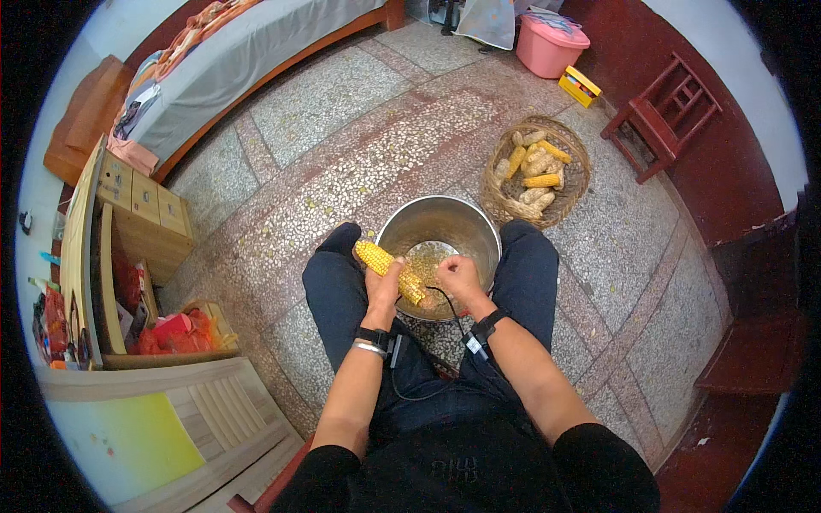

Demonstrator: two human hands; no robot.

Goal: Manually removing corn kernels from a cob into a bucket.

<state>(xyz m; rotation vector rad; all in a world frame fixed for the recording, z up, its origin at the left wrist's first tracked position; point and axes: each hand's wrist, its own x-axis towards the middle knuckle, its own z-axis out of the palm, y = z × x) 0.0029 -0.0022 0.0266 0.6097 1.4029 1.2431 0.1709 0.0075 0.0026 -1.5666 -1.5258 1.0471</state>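
My left hand grips a yellow corn cob, held at a slant over the near left part of a metal pot. Kernels cover most of the cob, while its lower end looks rough and partly bared. My right hand hovers over the pot, just right of the cob and apart from it. Its fingers are curled together, and nothing shows between them. Loose kernels lie on the bottom of the pot, which stands between my knees.
Beyond my right knee, a woven basket holds several corn cobs and bare-looking cobs. A red wooden chair stands by the right wall. Drawers and a bed line the left. A black cable hangs between my wrists.
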